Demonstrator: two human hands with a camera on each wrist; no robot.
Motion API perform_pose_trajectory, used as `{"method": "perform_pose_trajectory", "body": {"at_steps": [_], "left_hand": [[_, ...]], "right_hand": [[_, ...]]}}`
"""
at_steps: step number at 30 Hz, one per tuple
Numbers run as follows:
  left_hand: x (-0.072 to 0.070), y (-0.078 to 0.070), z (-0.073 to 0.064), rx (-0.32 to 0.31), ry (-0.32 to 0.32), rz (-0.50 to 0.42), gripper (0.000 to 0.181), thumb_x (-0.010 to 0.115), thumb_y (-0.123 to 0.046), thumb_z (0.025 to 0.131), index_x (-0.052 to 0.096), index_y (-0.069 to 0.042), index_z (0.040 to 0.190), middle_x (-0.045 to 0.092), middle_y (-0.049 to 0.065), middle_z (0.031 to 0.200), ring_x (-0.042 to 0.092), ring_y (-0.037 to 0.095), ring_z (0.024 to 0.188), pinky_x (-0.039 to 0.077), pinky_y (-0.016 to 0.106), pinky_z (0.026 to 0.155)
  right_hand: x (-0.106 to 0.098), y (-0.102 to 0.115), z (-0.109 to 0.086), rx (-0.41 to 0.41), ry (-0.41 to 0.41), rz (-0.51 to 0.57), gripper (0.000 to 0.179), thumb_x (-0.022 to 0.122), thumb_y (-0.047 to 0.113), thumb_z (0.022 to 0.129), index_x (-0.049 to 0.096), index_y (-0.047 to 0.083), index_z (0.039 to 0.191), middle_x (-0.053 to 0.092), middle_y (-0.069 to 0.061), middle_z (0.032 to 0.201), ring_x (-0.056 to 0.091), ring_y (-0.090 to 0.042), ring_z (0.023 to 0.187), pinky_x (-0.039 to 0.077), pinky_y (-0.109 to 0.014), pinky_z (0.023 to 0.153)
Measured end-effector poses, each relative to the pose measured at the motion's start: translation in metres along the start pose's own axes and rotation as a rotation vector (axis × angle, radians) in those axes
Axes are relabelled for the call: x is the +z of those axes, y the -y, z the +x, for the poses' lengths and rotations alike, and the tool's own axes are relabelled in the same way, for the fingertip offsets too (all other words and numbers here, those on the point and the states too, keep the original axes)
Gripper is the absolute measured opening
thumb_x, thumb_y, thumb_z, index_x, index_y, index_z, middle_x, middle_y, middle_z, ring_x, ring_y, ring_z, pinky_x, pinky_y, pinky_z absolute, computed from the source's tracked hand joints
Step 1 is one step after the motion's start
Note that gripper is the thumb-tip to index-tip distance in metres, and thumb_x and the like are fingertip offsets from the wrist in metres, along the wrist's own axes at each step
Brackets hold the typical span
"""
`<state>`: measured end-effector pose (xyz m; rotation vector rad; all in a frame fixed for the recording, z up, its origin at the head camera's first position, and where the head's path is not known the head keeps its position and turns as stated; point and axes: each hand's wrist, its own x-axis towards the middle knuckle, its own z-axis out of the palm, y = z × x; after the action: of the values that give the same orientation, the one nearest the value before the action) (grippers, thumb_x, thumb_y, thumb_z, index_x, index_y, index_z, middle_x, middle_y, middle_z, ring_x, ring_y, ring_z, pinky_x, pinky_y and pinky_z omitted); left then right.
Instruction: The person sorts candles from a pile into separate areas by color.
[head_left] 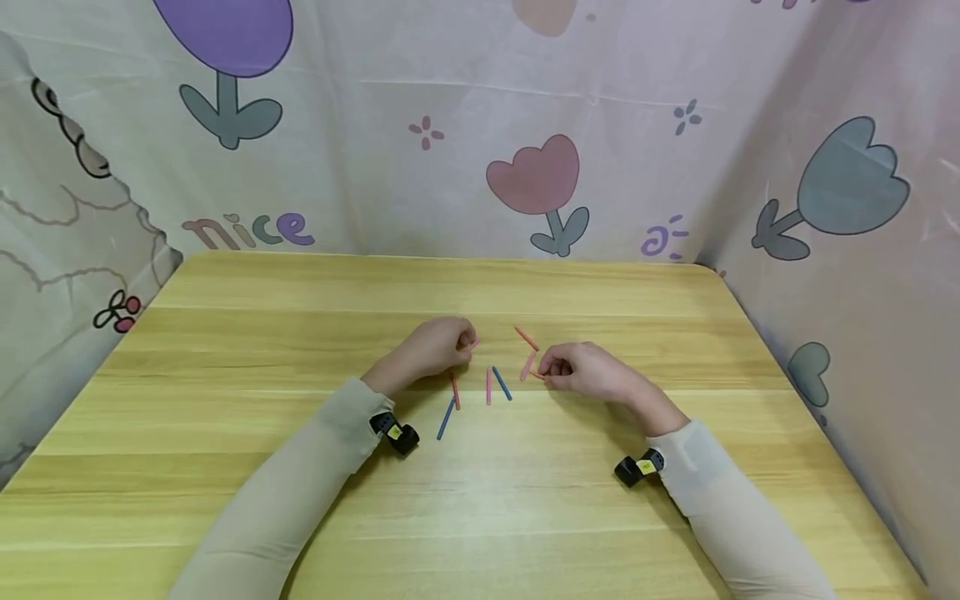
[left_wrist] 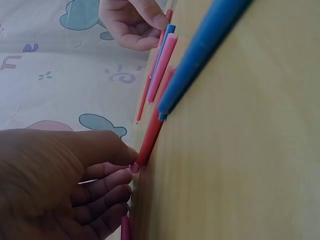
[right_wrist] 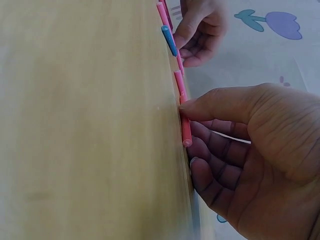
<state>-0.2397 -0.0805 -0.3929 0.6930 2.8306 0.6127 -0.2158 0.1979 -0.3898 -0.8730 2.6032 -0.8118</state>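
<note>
My left hand [head_left: 438,346] is at the middle of the table, thumb and fingertips pinching a thin pink stick [head_left: 473,343]. Mostly covered by those fingers, that stick shows only a small end in the left wrist view. To the right, my right hand [head_left: 588,371] pinches an orange stick [head_left: 536,375] low over the wood; its rounded end [right_wrist: 187,142] pokes out below the thumb in the right wrist view. Touching or close to that one is a pink stick [head_left: 528,367], with another orange stick [head_left: 527,337] slanting behind it. A red stick [head_left: 456,393] lies just in front of my left hand.
A blue stick [head_left: 446,418] meets the red one's near end at an angle. Between the hands lie a pink stick [head_left: 489,387] and a second blue stick [head_left: 502,383]. The wooden table [head_left: 480,517] ends at a printed curtain [head_left: 420,192] behind and at both sides.
</note>
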Motion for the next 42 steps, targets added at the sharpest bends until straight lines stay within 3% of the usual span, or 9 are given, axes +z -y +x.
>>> {"method": "perform_pose_trajectory", "body": {"at_steps": [7, 20, 27, 42], "left_hand": [[-0.0024, -0.0004, 0.0001, 0.017, 0.017, -0.008, 0.021, 0.067, -0.01, 0.089, 0.071, -0.008, 0.108, 0.068, 0.001, 0.097, 0.058, 0.016, 0.088, 0.047, 0.035, 0.086], [-0.0024, -0.0024, -0.0018, 0.042, 0.05, 0.012, 0.015, 0.069, -0.007, 0.087, 0.071, -0.011, 0.102, 0.06, -0.002, 0.079, 0.052, 0.017, 0.075, 0.042, 0.03, 0.07], [-0.0031, 0.0007, -0.0039, 0.074, 0.032, 0.003, 0.017, 0.067, -0.005, 0.086, 0.069, -0.011, 0.103, 0.058, -0.001, 0.083, 0.051, 0.018, 0.078, 0.043, 0.031, 0.072], [-0.0067, 0.0063, -0.0049, 0.073, -0.01, -0.039, 0.012, 0.064, -0.013, 0.094, 0.066, -0.014, 0.106, 0.061, -0.003, 0.085, 0.054, 0.016, 0.076, 0.046, 0.03, 0.069]], "right_hand": [[-0.0009, 0.0009, -0.0004, -0.002, 0.001, 0.001, 0.009, 0.07, 0.007, 0.088, 0.068, 0.011, 0.097, 0.061, 0.006, 0.08, 0.054, -0.012, 0.074, 0.047, -0.029, 0.068], [-0.0001, -0.0007, -0.0012, -0.006, 0.009, 0.018, 0.012, 0.068, 0.001, 0.086, 0.068, 0.009, 0.096, 0.061, 0.004, 0.083, 0.054, -0.013, 0.076, 0.048, -0.028, 0.068], [0.0002, 0.0004, -0.0007, -0.014, 0.009, -0.002, 0.014, 0.068, 0.0, 0.084, 0.067, 0.009, 0.094, 0.06, 0.004, 0.082, 0.054, -0.013, 0.075, 0.047, -0.029, 0.067], [0.0005, 0.001, -0.001, -0.003, 0.019, -0.016, 0.019, 0.067, -0.002, 0.081, 0.065, 0.01, 0.096, 0.058, 0.003, 0.082, 0.053, -0.014, 0.076, 0.047, -0.029, 0.068]]}}
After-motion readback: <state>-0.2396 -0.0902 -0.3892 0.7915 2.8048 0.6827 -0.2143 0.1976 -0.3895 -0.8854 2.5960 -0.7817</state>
